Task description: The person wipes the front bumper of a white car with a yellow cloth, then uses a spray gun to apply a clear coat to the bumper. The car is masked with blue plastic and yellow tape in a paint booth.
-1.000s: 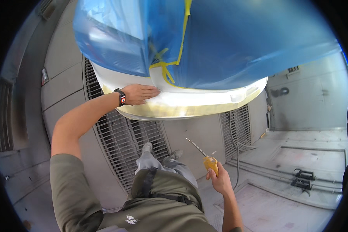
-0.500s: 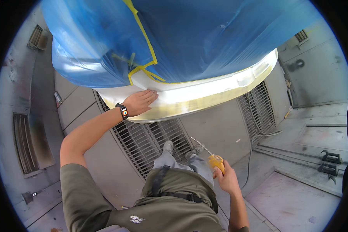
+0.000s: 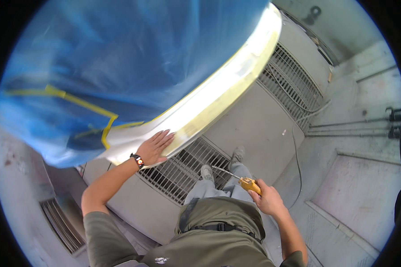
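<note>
Fingers stretched out, my left hand [image 3: 153,148] lies flat on a white and pale-yellow bumper [image 3: 205,109]. A dark watch [image 3: 138,160] is on that wrist. Blue masking film [image 3: 142,58] covers the body above the bumper, with yellow masking tape [image 3: 87,105] along its edges. Low on the right, my right hand [image 3: 267,199] is wrapped around the yellow handle of an air blow gun [image 3: 248,184]. Its long thin metal nozzle points left, over my feet and apart from the bumper.
Floor grates [image 3: 182,171] lie under the bumper and farther right [image 3: 292,75]. A grey hose [image 3: 297,164] curves across the floor to the right of my feet. Dark clamp-like fittings and rods [image 3: 347,133] run along the right wall. A vent [image 3: 62,224] sits at lower left.
The view has turned, so the bumper now slants up to the right. My left hand remains flat on it. My right hand keeps the air blow gun, its nozzle now tilted closer to level.
</note>
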`<action>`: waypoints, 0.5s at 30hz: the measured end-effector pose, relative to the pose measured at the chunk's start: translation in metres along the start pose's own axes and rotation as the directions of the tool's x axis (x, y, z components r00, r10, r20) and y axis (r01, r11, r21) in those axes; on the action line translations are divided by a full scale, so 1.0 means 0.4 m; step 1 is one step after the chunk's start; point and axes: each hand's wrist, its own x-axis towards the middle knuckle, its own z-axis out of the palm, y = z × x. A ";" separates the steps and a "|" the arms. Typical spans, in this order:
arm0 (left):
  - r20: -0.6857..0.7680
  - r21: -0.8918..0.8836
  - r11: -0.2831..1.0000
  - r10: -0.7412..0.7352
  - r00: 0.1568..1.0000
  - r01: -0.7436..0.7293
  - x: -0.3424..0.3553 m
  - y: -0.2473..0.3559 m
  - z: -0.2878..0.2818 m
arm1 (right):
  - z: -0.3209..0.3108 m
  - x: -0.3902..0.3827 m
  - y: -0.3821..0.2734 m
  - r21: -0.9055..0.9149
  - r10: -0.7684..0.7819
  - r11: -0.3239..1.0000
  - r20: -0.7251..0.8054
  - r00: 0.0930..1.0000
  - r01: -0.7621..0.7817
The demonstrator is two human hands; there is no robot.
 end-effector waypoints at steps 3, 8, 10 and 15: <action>-0.145 0.028 0.989 0.147 0.979 -0.144 0.264 0.017 -0.034 | -0.081 0.020 0.082 0.073 0.092 0.993 -0.027 0.995 -0.090; -0.172 0.074 0.982 0.183 0.968 -0.173 0.801 0.039 -0.230 | -0.247 0.118 0.213 0.336 0.155 0.934 -0.077 0.985 -0.121; -0.068 0.181 0.975 0.143 0.987 -0.129 1.020 0.043 -0.285 | -0.288 0.167 0.257 0.320 0.169 0.940 -0.140 0.976 -0.117; 0.193 0.775 0.609 0.026 0.981 -0.169 1.419 0.058 -0.268 | -0.367 0.250 0.401 0.437 0.219 0.892 -0.203 0.954 -0.112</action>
